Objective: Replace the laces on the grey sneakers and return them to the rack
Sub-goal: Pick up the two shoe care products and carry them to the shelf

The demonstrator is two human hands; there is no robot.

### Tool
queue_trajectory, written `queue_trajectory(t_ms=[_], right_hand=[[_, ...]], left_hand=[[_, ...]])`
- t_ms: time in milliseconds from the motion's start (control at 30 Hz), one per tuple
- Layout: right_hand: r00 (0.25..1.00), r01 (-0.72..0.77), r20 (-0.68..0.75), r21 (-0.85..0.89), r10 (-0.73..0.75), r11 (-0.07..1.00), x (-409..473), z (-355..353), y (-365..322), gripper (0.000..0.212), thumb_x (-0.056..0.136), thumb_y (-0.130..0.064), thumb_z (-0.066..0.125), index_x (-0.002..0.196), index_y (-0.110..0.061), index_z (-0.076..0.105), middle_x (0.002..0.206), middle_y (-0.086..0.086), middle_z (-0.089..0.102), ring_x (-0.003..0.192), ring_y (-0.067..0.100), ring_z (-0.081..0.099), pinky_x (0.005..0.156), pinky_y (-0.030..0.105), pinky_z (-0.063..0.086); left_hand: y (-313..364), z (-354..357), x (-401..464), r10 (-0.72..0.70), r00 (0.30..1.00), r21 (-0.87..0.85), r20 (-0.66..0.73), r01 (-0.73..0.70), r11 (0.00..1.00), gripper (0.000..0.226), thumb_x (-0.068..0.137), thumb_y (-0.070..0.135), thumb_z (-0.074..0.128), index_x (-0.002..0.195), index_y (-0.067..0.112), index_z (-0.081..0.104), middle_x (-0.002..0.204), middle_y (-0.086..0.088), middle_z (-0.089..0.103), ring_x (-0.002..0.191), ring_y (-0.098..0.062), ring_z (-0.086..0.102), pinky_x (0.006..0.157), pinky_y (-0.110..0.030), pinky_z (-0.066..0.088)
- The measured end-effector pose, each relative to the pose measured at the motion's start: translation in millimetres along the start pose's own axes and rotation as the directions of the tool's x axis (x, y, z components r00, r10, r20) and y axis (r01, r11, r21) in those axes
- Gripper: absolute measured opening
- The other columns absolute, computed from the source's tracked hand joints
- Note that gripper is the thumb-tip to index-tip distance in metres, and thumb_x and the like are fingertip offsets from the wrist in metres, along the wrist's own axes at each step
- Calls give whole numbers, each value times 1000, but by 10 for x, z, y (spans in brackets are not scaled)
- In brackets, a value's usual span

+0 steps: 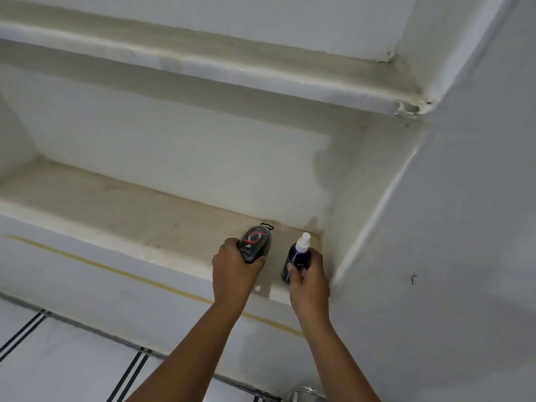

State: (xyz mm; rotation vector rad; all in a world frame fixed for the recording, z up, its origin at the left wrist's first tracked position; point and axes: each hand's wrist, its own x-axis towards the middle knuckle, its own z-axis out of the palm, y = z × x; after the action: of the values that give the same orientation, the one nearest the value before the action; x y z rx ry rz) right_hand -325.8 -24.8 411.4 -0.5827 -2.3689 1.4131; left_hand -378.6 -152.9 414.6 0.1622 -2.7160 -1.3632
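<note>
**Sneakers out of view; both hands hold bottles at a wall shelf**

Sneakers, laces and rack do not appear in the head view. Both arms reach up to a recessed, stained white shelf (121, 204) in the wall. Left hand (233, 268) wraps its grip around a dark polish bottle (256, 242) with a red and white label, standing on the shelf's near right part. Right hand (309, 281) clamps its grip on a dark blue spray bottle (295, 256) with a white nozzle, just right of the first, near the shelf's right corner.
</note>
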Motion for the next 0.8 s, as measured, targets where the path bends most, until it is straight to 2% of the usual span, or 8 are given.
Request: queue_trajectory(t_ms=[100, 200, 300, 400, 500, 633, 733, 800], right_hand=[[1000, 6, -25, -16, -7, 1000, 124, 84, 31, 39, 95, -17, 56, 133, -19, 46, 119, -1, 62, 107, 20, 61, 79, 25, 43], [999, 26, -30, -18, -27, 999, 194, 123, 57, 39, 95, -16, 56, 133, -17, 46, 121, 1, 62, 108, 22, 61, 83, 29, 48], [996, 64, -55, -33, -66, 997, 176, 126, 104, 40, 94, -15, 58, 133, -16, 47, 122, 1, 63, 107, 21, 60, 86, 31, 49], [993, 85, -76, -35, -88, 996, 174, 158, 144, 42, 94, -15, 59, 134, -19, 48, 123, -1, 62, 107, 17, 60, 88, 32, 50], [997, 49, -51, -15, -50, 999, 149, 181, 214, 46, 92, -12, 61, 135, -21, 48, 125, -4, 61, 113, 15, 58, 94, 34, 50], [999, -9, -38, -5, 9, 1000, 122, 228, 337, 47, 89, -9, 65, 133, -17, 50, 127, -1, 60, 119, 18, 57, 101, 40, 48], [998, -26, -53, -48, 23, 999, 140, 279, 349, 48, 89, -11, 66, 134, -13, 50, 127, 2, 61, 119, 21, 58, 98, 43, 48], [998, -20, -67, -70, 15, 997, 153, 294, 342, 47, 88, -11, 66, 133, -12, 52, 126, 4, 62, 117, 23, 59, 96, 43, 49]], left_hand=[[-18, 164, 143, 66, 998, 64, 15, -67, 996, 54, 70, 38, 79, 108, 10, 53, 103, -7, 60, 97, -29, 55, 75, -38, 49], [-30, 268, 217, 78, 997, 80, 7, -79, 994, 55, 70, 36, 79, 109, 8, 52, 105, -8, 58, 96, -29, 51, 68, -31, 42], [-64, 343, 217, 100, 995, 107, 2, -100, 989, 56, 71, 38, 80, 109, 8, 52, 104, -8, 58, 94, -28, 50, 67, -32, 43], [-141, 375, 231, 139, 990, 141, 4, -138, 980, 66, 72, 46, 78, 118, 7, 53, 111, -11, 59, 97, -29, 52, 73, -32, 44], [-264, 274, 297, 178, 983, 37, 52, -180, 983, 81, 75, 52, 73, 138, 10, 46, 131, -10, 53, 117, -31, 50, 90, -35, 44], [-601, -1, 450, 311, 918, -175, 246, -273, 946, 70, 83, 29, 73, 144, 32, 39, 148, -2, 39, 135, -19, 41, 104, -32, 43], [-747, -135, 542, 380, 834, -181, 401, -334, 925, 72, 88, 14, 69, 139, 49, 32, 155, 8, 26, 137, -11, 36, 97, -9, 39], [-732, -132, 582, 399, 796, -158, 456, -369, 916, 77, 89, 8, 66, 140, 49, 27, 157, 10, 21, 140, -9, 32, 98, -8, 37]])
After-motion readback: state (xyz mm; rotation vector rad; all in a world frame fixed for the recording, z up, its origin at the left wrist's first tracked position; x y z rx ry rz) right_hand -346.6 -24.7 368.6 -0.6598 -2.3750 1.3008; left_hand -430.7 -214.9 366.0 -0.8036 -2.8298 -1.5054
